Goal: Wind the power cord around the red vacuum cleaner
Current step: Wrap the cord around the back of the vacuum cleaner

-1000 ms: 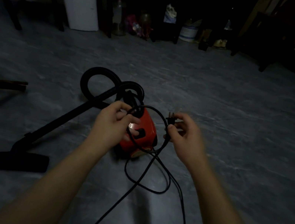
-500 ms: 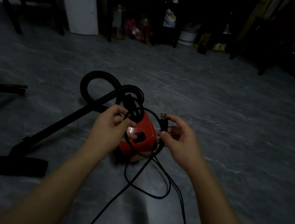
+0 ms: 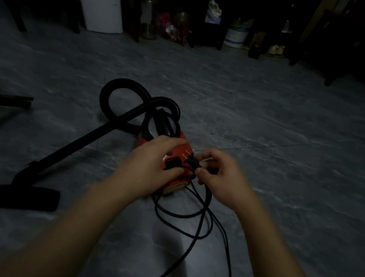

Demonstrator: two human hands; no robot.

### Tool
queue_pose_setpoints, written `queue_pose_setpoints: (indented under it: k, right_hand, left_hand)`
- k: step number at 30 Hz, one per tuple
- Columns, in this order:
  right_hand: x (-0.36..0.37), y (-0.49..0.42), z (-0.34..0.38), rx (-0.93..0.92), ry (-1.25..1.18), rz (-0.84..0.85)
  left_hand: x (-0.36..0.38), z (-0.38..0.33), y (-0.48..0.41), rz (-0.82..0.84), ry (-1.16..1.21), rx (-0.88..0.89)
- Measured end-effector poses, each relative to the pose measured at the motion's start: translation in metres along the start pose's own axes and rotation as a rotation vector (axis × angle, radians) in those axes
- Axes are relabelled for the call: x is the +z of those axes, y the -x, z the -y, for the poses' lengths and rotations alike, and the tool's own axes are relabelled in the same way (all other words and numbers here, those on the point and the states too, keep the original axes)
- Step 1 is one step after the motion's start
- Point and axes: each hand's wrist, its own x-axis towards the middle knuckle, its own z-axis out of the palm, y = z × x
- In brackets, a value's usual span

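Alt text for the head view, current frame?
Left hand and right hand grip a black power cord near its plug above a red vacuum cleaner on a dim grey floor. Slack cord loops lie nearer the camera.

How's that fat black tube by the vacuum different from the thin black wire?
The hose is thick and curls in loops behind the vacuum; the cord is thin and sprawls loose on the floor in front. The hose lies untouched; the right hand pinches the cord near its plug. Both are black and flexible.
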Motion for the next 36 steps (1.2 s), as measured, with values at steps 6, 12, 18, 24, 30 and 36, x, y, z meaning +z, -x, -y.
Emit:
queue_pose_setpoints:
  k: [6, 12, 18, 24, 30, 36]
  right_hand:
    - [0.001, 0.000, 0.005, -0.033, -0.020, 0.032]
    - [0.003, 0.003, 0.010, -0.037, 0.008, 0.053]
    - [0.003, 0.006, 0.013, -0.008, -0.021, 0.016]
    - [-0.001, 0.008, 0.016, -0.042, -0.021, 0.008]
    - [-0.001, 0.009, 0.018, -0.053, -0.113, -0.004]
    - [-0.008, 0.007, 0.019, -0.020, -0.216, -0.078]
  left_hand:
    - [0.002, -0.001, 0.002, -0.004, -0.095, 0.079]
    - [0.000, -0.007, 0.005, 0.007, -0.211, 0.083]
    - [0.000, -0.012, 0.003, -0.012, -0.263, 0.143]
    - [-0.002, -0.003, 0.000, -0.228, -0.151, -0.011]
    - [-0.001, 0.004, -0.002, -0.299, -0.087, -0.098]
    - [-0.004, 0.010, -0.003, -0.304, -0.004, -0.179]
